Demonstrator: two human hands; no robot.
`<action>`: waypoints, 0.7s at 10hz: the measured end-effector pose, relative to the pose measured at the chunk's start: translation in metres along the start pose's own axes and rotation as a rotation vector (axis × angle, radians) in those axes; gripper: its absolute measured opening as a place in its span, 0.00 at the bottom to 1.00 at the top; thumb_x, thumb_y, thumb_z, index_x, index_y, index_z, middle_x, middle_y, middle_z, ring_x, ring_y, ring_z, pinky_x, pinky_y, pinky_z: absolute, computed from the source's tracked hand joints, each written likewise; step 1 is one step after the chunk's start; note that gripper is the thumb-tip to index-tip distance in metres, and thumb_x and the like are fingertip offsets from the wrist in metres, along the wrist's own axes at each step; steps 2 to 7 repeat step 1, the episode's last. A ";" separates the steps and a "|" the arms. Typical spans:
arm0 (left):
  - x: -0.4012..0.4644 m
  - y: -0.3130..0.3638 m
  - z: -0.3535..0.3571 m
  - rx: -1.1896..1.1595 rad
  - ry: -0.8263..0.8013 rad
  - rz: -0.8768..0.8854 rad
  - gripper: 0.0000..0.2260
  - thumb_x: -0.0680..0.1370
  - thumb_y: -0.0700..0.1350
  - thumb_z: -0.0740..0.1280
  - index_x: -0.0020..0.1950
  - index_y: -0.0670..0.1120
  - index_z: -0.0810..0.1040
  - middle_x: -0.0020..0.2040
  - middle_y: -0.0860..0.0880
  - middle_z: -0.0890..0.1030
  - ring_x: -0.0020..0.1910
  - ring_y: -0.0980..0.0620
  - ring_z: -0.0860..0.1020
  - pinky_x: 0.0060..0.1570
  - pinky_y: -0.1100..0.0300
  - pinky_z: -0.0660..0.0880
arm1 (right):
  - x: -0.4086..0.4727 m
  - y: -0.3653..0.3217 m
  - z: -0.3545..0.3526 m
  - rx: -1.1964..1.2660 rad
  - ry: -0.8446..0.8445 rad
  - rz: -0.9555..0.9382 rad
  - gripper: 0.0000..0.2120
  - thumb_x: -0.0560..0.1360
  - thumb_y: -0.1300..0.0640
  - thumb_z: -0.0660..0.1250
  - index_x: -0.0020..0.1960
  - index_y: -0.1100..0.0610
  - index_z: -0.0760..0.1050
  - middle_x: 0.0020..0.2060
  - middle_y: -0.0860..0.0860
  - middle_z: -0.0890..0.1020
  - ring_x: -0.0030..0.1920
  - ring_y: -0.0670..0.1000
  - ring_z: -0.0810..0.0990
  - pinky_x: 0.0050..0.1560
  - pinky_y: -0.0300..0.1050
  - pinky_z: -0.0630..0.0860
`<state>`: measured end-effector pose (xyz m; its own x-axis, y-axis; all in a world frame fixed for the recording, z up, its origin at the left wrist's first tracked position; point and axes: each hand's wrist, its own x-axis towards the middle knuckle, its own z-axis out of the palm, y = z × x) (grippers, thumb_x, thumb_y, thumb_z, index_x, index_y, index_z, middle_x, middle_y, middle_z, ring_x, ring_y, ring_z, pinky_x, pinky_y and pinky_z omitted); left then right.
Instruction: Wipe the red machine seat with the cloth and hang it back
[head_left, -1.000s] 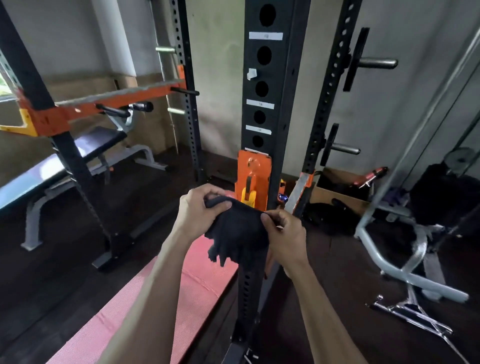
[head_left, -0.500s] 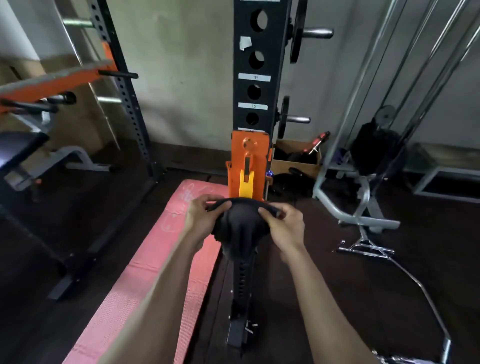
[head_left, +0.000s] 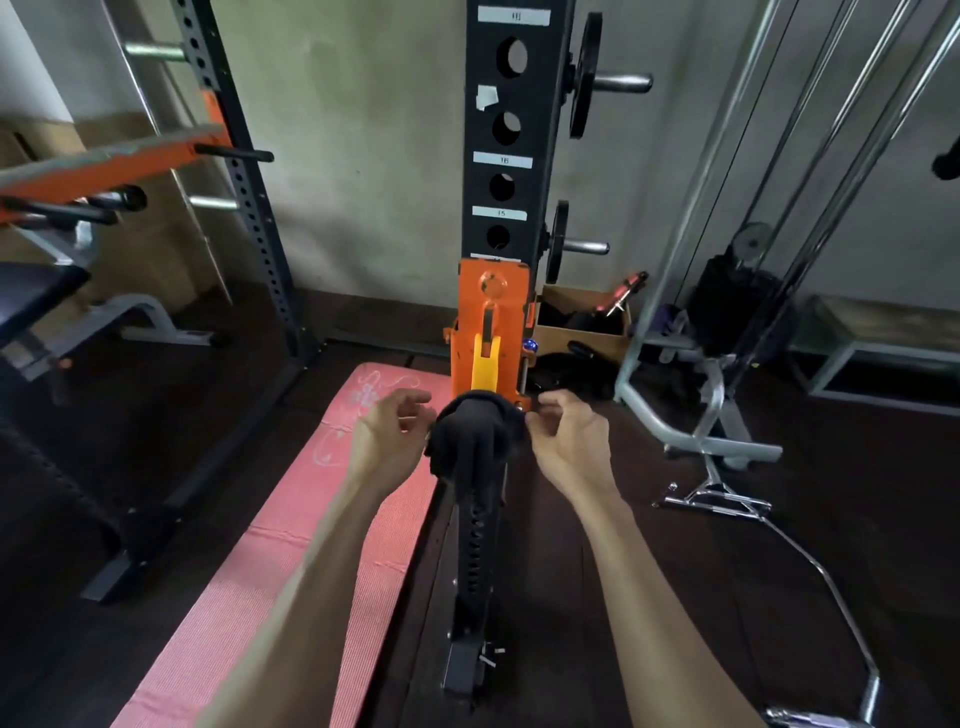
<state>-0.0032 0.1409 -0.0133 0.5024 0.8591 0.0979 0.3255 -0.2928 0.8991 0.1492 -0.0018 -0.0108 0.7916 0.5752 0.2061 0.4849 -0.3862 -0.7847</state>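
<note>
A black cloth (head_left: 475, 441) hangs draped over the orange and yellow hook bracket (head_left: 488, 332) on the black rack upright (head_left: 511, 130), its folds drooping down the post. My left hand (head_left: 387, 434) is just left of the cloth, fingers curled and apart, not gripping it. My right hand (head_left: 569, 434) is just right of it, fingertips close to its edge, holding nothing. No red seat is in view.
A pink mat (head_left: 291, 545) lies on the dark floor left of the post. A bench (head_left: 41, 291) and an orange rack arm (head_left: 104, 166) stand at left. A cable machine frame (head_left: 711, 405), a chrome bar (head_left: 810, 566) and a cardboard box (head_left: 587, 322) sit at right.
Both hands held the cloth against the bracket earlier; now they have let go and drawn slightly apart, leaving the cloth hanging. The view has shifted right and closer to the post.
</note>
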 end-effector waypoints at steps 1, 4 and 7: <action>-0.015 0.004 -0.007 0.042 0.126 0.122 0.10 0.81 0.42 0.69 0.61 0.44 0.83 0.53 0.52 0.85 0.48 0.60 0.81 0.41 0.78 0.72 | -0.007 0.002 -0.007 0.018 -0.014 -0.100 0.13 0.79 0.59 0.70 0.62 0.58 0.80 0.49 0.50 0.85 0.50 0.45 0.84 0.46 0.24 0.70; -0.015 0.004 -0.007 0.042 0.126 0.122 0.10 0.81 0.42 0.69 0.61 0.44 0.83 0.53 0.52 0.85 0.48 0.60 0.81 0.41 0.78 0.72 | -0.007 0.002 -0.007 0.018 -0.014 -0.100 0.13 0.79 0.59 0.70 0.62 0.58 0.80 0.49 0.50 0.85 0.50 0.45 0.84 0.46 0.24 0.70; -0.015 0.004 -0.007 0.042 0.126 0.122 0.10 0.81 0.42 0.69 0.61 0.44 0.83 0.53 0.52 0.85 0.48 0.60 0.81 0.41 0.78 0.72 | -0.007 0.002 -0.007 0.018 -0.014 -0.100 0.13 0.79 0.59 0.70 0.62 0.58 0.80 0.49 0.50 0.85 0.50 0.45 0.84 0.46 0.24 0.70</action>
